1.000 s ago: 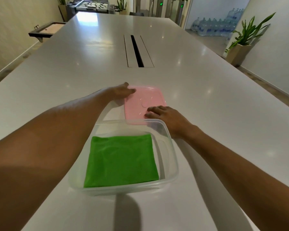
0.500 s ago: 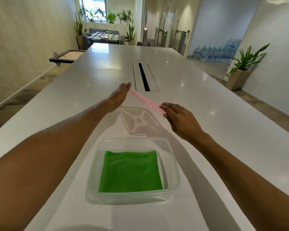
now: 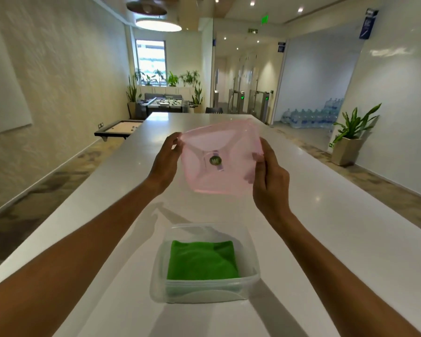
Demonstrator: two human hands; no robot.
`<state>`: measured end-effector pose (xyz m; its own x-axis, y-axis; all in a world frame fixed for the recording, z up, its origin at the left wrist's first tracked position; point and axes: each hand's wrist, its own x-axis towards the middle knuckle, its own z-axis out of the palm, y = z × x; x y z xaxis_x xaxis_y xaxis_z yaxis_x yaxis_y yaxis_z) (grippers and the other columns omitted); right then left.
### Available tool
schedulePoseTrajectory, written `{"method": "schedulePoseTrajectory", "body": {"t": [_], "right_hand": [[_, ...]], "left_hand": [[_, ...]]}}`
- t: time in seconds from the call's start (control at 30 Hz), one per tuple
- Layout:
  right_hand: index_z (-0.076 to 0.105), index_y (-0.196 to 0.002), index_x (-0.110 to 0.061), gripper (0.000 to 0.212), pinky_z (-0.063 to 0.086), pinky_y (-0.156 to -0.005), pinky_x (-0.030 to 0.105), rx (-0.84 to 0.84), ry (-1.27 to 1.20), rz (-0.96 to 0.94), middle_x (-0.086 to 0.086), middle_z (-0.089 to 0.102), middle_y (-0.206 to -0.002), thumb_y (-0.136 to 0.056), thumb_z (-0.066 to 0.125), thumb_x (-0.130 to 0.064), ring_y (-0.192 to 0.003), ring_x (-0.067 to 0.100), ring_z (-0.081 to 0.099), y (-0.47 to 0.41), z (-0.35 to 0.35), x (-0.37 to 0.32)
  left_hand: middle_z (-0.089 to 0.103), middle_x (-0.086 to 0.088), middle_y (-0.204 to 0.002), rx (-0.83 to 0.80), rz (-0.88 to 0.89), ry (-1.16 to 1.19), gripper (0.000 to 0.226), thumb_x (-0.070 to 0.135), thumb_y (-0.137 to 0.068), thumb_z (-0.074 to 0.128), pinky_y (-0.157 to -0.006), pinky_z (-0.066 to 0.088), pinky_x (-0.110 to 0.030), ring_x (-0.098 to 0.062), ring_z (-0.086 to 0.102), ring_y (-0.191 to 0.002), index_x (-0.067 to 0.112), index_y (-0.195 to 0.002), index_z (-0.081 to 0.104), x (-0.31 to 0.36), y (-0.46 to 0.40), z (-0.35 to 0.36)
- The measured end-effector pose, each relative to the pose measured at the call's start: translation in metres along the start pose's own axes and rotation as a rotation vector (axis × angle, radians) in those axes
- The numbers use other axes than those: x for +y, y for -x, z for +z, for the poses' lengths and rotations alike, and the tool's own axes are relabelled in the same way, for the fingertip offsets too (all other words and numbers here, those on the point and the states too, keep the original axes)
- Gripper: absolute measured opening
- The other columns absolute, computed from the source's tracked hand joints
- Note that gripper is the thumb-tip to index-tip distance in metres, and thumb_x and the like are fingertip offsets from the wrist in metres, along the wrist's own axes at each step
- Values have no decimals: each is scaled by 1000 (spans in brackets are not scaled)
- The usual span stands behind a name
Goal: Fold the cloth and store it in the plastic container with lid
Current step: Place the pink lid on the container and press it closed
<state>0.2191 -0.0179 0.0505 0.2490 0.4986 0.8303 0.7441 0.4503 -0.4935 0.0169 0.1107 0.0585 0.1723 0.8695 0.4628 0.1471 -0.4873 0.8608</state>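
Both hands, left (image 3: 165, 164) and right (image 3: 270, 177), are gripping the lid's (image 3: 219, 159) side edges, holding it raised beyond the open box (image 3: 204, 291) with cloth (image 3: 202, 261) inside.

long white worktop (image 3: 338, 215), foosball table (image 3: 164, 104) and window (image 3: 151, 60) at far end, potted plant (image 3: 350, 132) right, ceiling lamps (image 3: 156, 23) lit

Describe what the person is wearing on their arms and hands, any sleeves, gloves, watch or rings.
Both forearms are bare as far as the picture shows: no sleeves in view. The left hand and right hand wear no gloves. No watch or bracelet shows at either wrist, and no rings are visible on the fingers that show.
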Motion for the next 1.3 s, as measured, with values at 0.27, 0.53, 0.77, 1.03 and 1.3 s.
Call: {"method": "schedulePoseTrajectory", "body": {"t": [0.27,0.53,0.77,1.03,1.3], "right_hand": [[45,-137,-28,39,57,-72,32,24,-323,444,2,61,-115,-102,33,-17,-92,23,65,47,-6,-32],[47,-138,-13,40,47,-93,29,-97,-170,657,5,58,-130,-101,37,-25,-112,19,55,104,-1,-31],[46,-138,-9,43,39,-99,33,-265,55,775,11,53,-139,-96,42,-17,-122,29,52,115,-5,-24],[51,-129,-7,40,45,-91,34,-351,137,827,15,60,-126,-92,42,-17,-107,30,58,125,-3,-19],[49,-131,-7,42,46,-89,37,-456,279,769,15,62,-122,-95,37,-24,-105,32,59,124,4,-17]], "left_hand": [[53,-6,-122,161,-156,137,26,19,-99,44,-90,46,-35,-22,52,-106,20,-124,52,-11,74,-11],[59,-12,-119,60,-460,-6,26,18,-96,47,-89,49,-41,-31,56,-105,14,-119,59,-27,107,-9],[61,-17,-117,-22,-612,-81,30,15,-93,45,-88,48,-41,-33,57,-103,8,-118,61,-39,123,-1],[60,-17,-116,1,-661,-113,33,10,-87,47,-79,45,-35,-33,56,-99,5,-117,60,-42,130,4],[59,-17,-117,-24,-693,-146,38,5,-83,41,-79,43,-34,-32,54,-97,5,-117,58,-43,138,-2]]}}
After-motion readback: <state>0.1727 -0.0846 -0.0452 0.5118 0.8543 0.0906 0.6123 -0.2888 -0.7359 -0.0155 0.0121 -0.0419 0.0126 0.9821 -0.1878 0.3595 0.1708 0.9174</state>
